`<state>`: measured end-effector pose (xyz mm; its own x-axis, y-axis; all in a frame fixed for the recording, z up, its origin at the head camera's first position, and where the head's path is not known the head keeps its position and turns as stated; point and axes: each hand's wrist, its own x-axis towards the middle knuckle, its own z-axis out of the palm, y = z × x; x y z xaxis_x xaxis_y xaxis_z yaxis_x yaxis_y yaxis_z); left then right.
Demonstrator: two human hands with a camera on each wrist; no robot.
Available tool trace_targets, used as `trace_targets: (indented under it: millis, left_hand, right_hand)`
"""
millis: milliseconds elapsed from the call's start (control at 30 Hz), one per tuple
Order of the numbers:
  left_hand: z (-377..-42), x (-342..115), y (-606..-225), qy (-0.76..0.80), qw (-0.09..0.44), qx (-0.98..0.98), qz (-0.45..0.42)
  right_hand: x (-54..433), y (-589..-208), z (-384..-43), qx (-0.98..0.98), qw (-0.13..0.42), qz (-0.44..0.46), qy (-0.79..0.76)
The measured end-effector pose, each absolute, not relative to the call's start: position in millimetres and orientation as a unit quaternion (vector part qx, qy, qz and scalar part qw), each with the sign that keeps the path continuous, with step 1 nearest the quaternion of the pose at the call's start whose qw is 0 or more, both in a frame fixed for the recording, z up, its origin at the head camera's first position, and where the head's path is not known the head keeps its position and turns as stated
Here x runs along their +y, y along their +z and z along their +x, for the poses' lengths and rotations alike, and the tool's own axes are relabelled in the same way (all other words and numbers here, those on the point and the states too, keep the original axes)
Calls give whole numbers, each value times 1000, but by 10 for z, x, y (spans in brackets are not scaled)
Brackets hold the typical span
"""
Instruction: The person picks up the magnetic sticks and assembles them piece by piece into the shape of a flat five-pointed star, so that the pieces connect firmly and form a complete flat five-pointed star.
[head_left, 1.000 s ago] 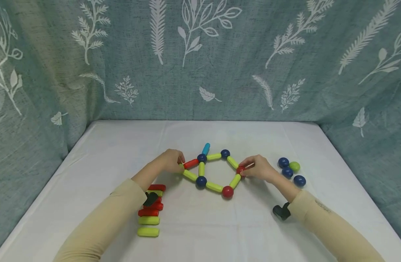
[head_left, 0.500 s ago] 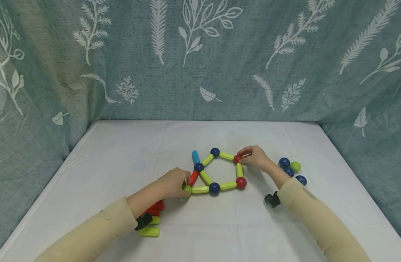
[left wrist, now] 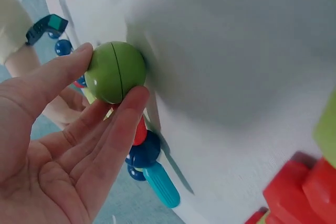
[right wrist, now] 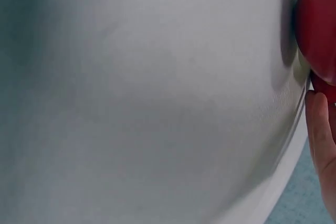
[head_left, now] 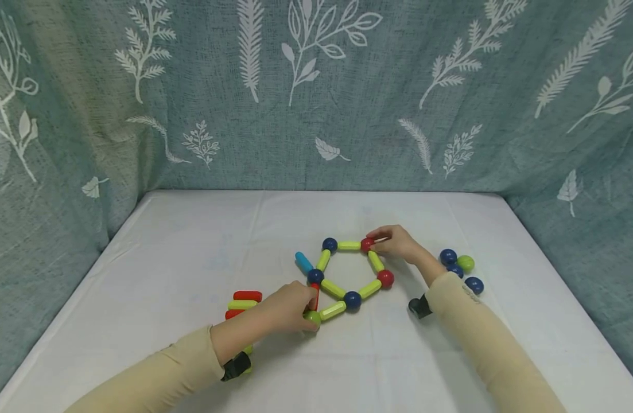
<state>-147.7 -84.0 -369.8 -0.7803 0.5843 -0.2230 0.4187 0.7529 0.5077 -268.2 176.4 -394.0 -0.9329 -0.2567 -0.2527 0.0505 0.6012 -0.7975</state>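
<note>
A flat frame of magnetic rods and balls lies on the white table, its ring made of yellow-green rods [head_left: 331, 289] joined by blue balls [head_left: 353, 300] and red balls [head_left: 385, 279]. My left hand [head_left: 290, 307] pinches the green ball [left wrist: 115, 72] at the frame's near left corner between thumb and fingers. From that corner a red rod [head_left: 314, 295], partly behind my fingers, runs up to a blue ball, where a light-blue rod [head_left: 303, 263] sticks outward. At the far right corner, my right hand [head_left: 396, 241] pinches a red ball [head_left: 368, 245]; the right wrist view shows only some of its fingers.
Loose red and yellow-green rods [head_left: 247, 296] lie in a column at left, partly covered by my left forearm. Several loose blue balls [head_left: 474, 285] and a green ball [head_left: 465, 263] sit right of my right hand. A patterned curtain [head_left: 316, 115] hangs behind the white table [head_left: 399, 367].
Both hands have turned the whole frame counterclockwise on the table. The green corner with my left hand came nearer and rightward; the red ball with my right hand went farther away and leftward.
</note>
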Motion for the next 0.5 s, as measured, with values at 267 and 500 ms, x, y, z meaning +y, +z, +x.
trace_targets:
  millis: [267,500]
  left_hand:
    - [-1447,-820,-3695,209,185,925,258]
    - [-1431,-829,-3700,208,179,926,258]
  right_hand:
    - [1752,-3952,-2705,874,179,-61,-449]
    - [1755,-3961,-2704,872,178,-63,-451]
